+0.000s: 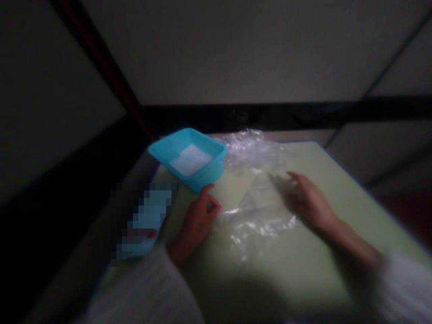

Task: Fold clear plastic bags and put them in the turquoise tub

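Note:
A clear plastic bag (266,225), crinkled and shiny, lies spread on the table in front of me. My left hand (197,216) is at the bag's left edge, thumb and a finger pinched together on it, with the index finger raised beside the basket. To the right of the bag, my right hand (312,202) hovers with fingers stretched out, holding nothing that I can see; motion blurs it. A pale yellowish patch (232,189) shows at the bag's left part; whether it is a sheet or bare tabletop is unclear.
A turquoise plastic basket (216,174) with white sheets (192,159) inside stands at the back left. More crumpled clear plastic (249,148) sits beside it. At the left edge lies a pixelated light-blue object (148,220). The yellow-green table (303,279) has a blue edge; a wall rises behind.

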`<state>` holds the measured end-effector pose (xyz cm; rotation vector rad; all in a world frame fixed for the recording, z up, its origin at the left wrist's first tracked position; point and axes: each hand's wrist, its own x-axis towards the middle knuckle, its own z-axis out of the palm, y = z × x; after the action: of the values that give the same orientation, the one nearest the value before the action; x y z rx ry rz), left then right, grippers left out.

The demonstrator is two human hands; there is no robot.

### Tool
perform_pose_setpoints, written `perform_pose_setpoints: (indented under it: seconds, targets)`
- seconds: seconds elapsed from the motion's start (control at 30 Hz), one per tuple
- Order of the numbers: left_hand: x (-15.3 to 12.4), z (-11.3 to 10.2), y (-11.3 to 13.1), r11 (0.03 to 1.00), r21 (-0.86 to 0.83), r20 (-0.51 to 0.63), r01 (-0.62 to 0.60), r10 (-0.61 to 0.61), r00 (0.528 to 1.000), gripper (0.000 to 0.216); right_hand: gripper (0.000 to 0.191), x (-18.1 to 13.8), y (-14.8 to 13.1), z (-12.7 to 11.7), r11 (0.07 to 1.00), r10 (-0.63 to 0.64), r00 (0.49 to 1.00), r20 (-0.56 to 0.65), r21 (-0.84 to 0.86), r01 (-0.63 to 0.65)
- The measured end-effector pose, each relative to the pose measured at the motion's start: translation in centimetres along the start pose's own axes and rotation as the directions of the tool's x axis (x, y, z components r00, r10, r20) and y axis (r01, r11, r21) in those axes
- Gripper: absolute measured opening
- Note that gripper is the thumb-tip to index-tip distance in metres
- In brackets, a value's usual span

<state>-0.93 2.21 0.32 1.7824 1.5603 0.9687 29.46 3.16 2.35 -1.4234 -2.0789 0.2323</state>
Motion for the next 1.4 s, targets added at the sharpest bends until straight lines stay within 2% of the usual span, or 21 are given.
perform_pose_setpoints:
  seconds: [0.07, 0.1, 0.2, 0.27, 0.37, 0.5, 0.73, 0.8, 0.93, 1.0, 1.03, 1.1, 1.27, 1.4]
  targets:
    - [-0.1, 0.1, -0.1, 0.989, 0.140, -0.039, -0.042, 0.048, 0.998, 0.042, 0.038, -0.2, -0.2, 0.2, 0.991, -0.123, 0.987, -0.100, -0.058, 0.118]
    - [-0.3, 0.1, -0.1, 0.976, 0.210, -0.059, -0.058, 0.072, 0.996, 0.039, 0.032, -0.3, -0.5, 0.4, 0.982, -0.183, 0.978, -0.098, -0.051, 0.179]
    - [-0.8, 0.3, 0.3, 0.919, 0.349, -0.093, -0.183, 0.228, 0.969, 0.031, 0.022, -0.7, -1.4, 1.0, 0.951, -0.310, 0.949, 0.053, 0.009, 0.310]
    - [-1.3, 0.5, 0.8, 0.871, 0.377, -0.086, -0.315, 0.372, 0.924, 0.024, 0.021, -1.0, -1.8, 1.6, 0.943, -0.331, 0.929, 0.164, 0.028, 0.331]
    - [-1.9, 0.7, 1.4, 0.805, 0.376, -0.039, -0.459, 0.509, 0.860, 0.015, 0.023, -1.2, -2.1, 2.4, 0.947, -0.320, 0.919, 0.229, 0.063, 0.314]
    - [-2.5, 0.9, 1.8, 0.749, 0.352, 0.065, -0.561, 0.578, 0.813, 0.015, 0.031, -1.2, -2.4, 3.0, 0.934, -0.356, 0.886, 0.296, 0.107, 0.340]
    - [-2.6, 0.8, 2.2, 0.674, 0.349, 0.159, -0.651, 0.643, 0.750, 0.016, 0.046, -1.2, -3.0, 2.8, 0.862, -0.472, 0.747, 0.468, 0.066, 0.503]
    - [-2.7, 0.7, 2.6, 0.613, 0.343, 0.230, -0.712, 0.680, 0.696, 0.015, 0.048, -1.3, -3.1, 2.8, 0.843, -0.484, 0.714, 0.507, 0.050, 0.536]
    - [-2.6, 0.6, 3.3, 0.480, 0.207, 0.433, -0.853, 0.737, 0.519, 0.023, 0.046, -1.4, -3.4, 2.8, 0.840, -0.474, 0.686, 0.551, 0.050, 0.540]
    - [-2.6, 0.6, 3.5, 0.473, 0.155, 0.500, -0.867, 0.719, 0.482, 0.027, 0.042, -1.4, -3.4, 2.7, 0.839, -0.480, 0.681, 0.552, 0.064, 0.540]
    - [-2.5, 0.6, 3.5, 0.480, 0.150, 0.520, -0.864, 0.705, 0.482, 0.028, 0.041, -1.4, -3.5, 2.7, 0.837, -0.486, 0.677, 0.552, 0.071, 0.543]
    - [-2.4, 0.7, 3.3, 0.512, 0.173, 0.542, -0.842, 0.664, 0.515, 0.034, 0.043, -1.4, -3.4, 2.6, 0.831, -0.499, 0.668, 0.553, 0.086, 0.550]
    - [-2.1, 0.8, 2.4, 0.588, 0.323, 0.518, -0.741, 0.546, 0.659, 0.051, 0.052, -1.5, -3.4, 2.4, 0.819, -0.526, 0.652, 0.546, 0.117, 0.562]
    - [-2.0, 0.8, 2.0, 0.641, 0.465, 0.400, -0.611, 0.463, 0.791, 0.053, 0.052, -1.5, -3.4, 2.2, 0.820, -0.530, 0.653, 0.541, 0.130, 0.558]
